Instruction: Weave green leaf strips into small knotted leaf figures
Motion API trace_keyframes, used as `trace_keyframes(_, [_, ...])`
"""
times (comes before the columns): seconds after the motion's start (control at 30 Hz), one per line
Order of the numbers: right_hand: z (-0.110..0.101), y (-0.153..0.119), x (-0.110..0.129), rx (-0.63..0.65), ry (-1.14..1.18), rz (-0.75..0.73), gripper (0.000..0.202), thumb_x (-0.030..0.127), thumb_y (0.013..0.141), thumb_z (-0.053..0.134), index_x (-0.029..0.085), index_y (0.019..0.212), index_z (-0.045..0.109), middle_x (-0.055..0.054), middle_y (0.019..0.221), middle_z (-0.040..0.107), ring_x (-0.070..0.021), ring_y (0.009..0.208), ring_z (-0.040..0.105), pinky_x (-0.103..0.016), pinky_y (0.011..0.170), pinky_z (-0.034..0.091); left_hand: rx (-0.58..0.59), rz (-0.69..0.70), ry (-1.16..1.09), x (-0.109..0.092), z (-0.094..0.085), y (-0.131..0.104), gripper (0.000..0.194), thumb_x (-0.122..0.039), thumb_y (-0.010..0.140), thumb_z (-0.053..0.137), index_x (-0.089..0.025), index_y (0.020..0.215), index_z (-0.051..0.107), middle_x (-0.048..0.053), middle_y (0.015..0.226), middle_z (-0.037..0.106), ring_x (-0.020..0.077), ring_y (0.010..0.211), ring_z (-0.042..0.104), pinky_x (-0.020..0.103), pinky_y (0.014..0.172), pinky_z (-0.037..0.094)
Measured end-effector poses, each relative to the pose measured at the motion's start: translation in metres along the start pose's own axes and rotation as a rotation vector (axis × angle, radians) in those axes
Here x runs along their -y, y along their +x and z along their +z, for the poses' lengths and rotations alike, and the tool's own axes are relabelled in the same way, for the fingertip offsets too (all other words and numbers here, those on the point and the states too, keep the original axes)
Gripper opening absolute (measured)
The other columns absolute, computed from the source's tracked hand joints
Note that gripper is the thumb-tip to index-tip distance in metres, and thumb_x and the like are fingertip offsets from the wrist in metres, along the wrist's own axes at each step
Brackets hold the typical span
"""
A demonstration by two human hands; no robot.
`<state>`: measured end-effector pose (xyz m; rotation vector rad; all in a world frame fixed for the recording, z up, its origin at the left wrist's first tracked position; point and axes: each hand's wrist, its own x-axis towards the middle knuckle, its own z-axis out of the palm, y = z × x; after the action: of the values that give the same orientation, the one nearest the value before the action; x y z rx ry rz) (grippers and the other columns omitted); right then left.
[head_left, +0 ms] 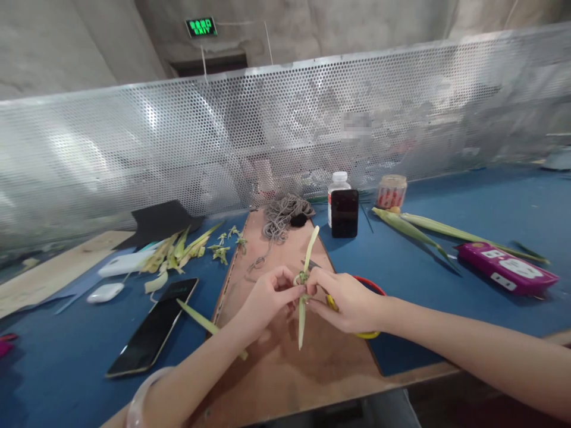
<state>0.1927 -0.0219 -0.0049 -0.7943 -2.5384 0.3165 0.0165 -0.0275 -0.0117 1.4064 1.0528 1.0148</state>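
Above the wooden board (pixel 276 383), my left hand (pixel 274 297) and my right hand (pixel 350 300) meet fingertip to fingertip. Both are closed on a pale green leaf strip (pixel 302 327), which sticks up and down past the fingers; a small knot or loop shows where they pinch it. The exact hold of each finger is partly hidden. Beneath my right hand lie scissors with red and yellow handles (pixel 371 335), mostly covered by it. Another leaf strip (pixel 200 320) lies by my left forearm, across the board's left edge.
Grey yarn (pixel 285 215) is heaped at the board's far end. Leaf scraps (pixel 176 252), a large phone (pixel 156 327) and a white case (pixel 106 292) lie left. A small black phone (pixel 345 214), a jar (pixel 391 191), long leaves (pixel 410 232) and a purple packet (pixel 506 267) sit right.
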Motion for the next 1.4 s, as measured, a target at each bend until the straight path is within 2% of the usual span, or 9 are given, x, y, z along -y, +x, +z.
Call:
trace_keyframes(0.17, [0.0015,0.0020,-0.0022,-0.034,-0.057,0.015,0.007,0.022,0.080,0.043,0.018,0.084,0.039,0.000,0.072,0.051,-0.0111,0.057,0.046,-0.022,0.051,0.034,0.004,-0.032,-0.034,-0.0017,0.0007,0.0008,0.018,-0.026,0.064,0.064,-0.015,0.064,0.051,-0.004,0.054,0.054,0.0081,0.050,0.049,0.020,0.050,0.040])
trace_keyframes(0.23, [0.0013,0.0027,-0.0034,-0.030,-0.093,-0.018,0.003,0.021,0.081,0.041,0.018,0.081,0.042,-0.002,0.075,0.052,-0.0123,0.061,0.048,-0.022,0.052,0.036,0.014,-0.044,-0.048,-0.0024,0.0008,0.0007,0.017,-0.026,0.064,0.064,-0.015,0.065,0.051,-0.004,0.056,0.055,0.0085,0.051,0.049,0.020,0.051,0.040])
trace_keyframes(0.4, [-0.0001,0.0031,-0.0062,-0.003,-0.102,-0.082,0.012,0.017,0.083,0.035,0.017,0.082,0.047,-0.005,0.085,0.052,-0.0135,0.073,0.050,-0.023,0.060,0.040,0.047,-0.035,-0.088,-0.0011,-0.0008,0.0007,0.015,-0.026,0.066,0.063,-0.015,0.067,0.054,-0.003,0.059,0.054,0.0085,0.055,0.050,0.020,0.053,0.040])
trace_keyframes(0.67, [0.0009,0.0033,-0.0058,0.035,-0.150,-0.044,0.010,0.016,0.082,0.036,0.017,0.076,0.045,-0.003,0.080,0.052,-0.0123,0.066,0.048,-0.022,0.055,0.038,0.116,-0.072,-0.161,0.0040,-0.0006,0.0015,0.017,-0.026,0.066,0.064,-0.014,0.066,0.052,-0.002,0.060,0.054,0.0095,0.052,0.052,0.022,0.051,0.042])
trace_keyframes(0.83, [0.0017,0.0023,-0.0040,0.027,-0.245,-0.034,0.008,0.020,0.077,0.041,0.017,0.081,0.047,-0.004,0.083,0.054,-0.0139,0.066,0.050,-0.022,0.051,0.036,0.100,-0.050,-0.154,0.0025,0.0003,0.0009,0.016,-0.024,0.068,0.063,-0.013,0.067,0.051,-0.002,0.062,0.055,0.0077,0.053,0.051,0.020,0.052,0.041])
trace_keyframes(0.93, [0.0041,0.0020,-0.0032,0.019,-0.275,-0.030,0.020,0.030,0.073,0.048,0.018,0.090,0.048,-0.005,0.089,0.055,-0.0165,0.072,0.053,-0.023,0.049,0.035,0.076,-0.035,-0.127,0.0006,0.0016,0.0000,0.018,-0.026,0.066,0.065,-0.014,0.067,0.050,-0.002,0.063,0.056,0.0081,0.056,0.052,0.020,0.055,0.042])
trace_keyframes(1.07, [0.0081,0.0022,-0.0026,-0.012,-0.297,0.011,0.024,0.037,0.071,0.053,0.019,0.085,0.049,-0.004,0.082,0.057,-0.0171,0.070,0.055,-0.022,0.047,0.032,0.034,-0.022,-0.038,-0.0003,0.0037,-0.0010,0.023,-0.031,0.064,0.066,-0.015,0.066,0.048,-0.002,0.064,0.055,0.0105,0.059,0.053,0.022,0.057,0.044])
trace_keyframes(1.2, [0.0083,0.0026,-0.0011,-0.037,-0.248,0.028,0.018,0.036,0.077,0.048,0.018,0.080,0.048,-0.003,0.073,0.056,-0.0145,0.062,0.054,-0.021,0.046,0.031,0.012,0.010,-0.005,0.0000,0.0043,-0.0013,0.023,-0.031,0.065,0.064,-0.016,0.065,0.047,-0.003,0.061,0.053,0.0103,0.058,0.052,0.021,0.056,0.043])
trace_keyframes(1.4, [0.0051,0.0057,0.0022,-0.077,0.008,0.272,0.027,0.041,0.079,0.046,0.018,0.092,0.040,0.001,0.063,0.056,-0.0137,0.051,0.052,-0.023,0.047,0.034,0.024,0.070,0.044,0.0011,0.0023,-0.0009,0.017,-0.025,0.069,0.061,-0.015,0.066,0.048,-0.003,0.058,0.054,0.0096,0.055,0.053,0.020,0.055,0.041])
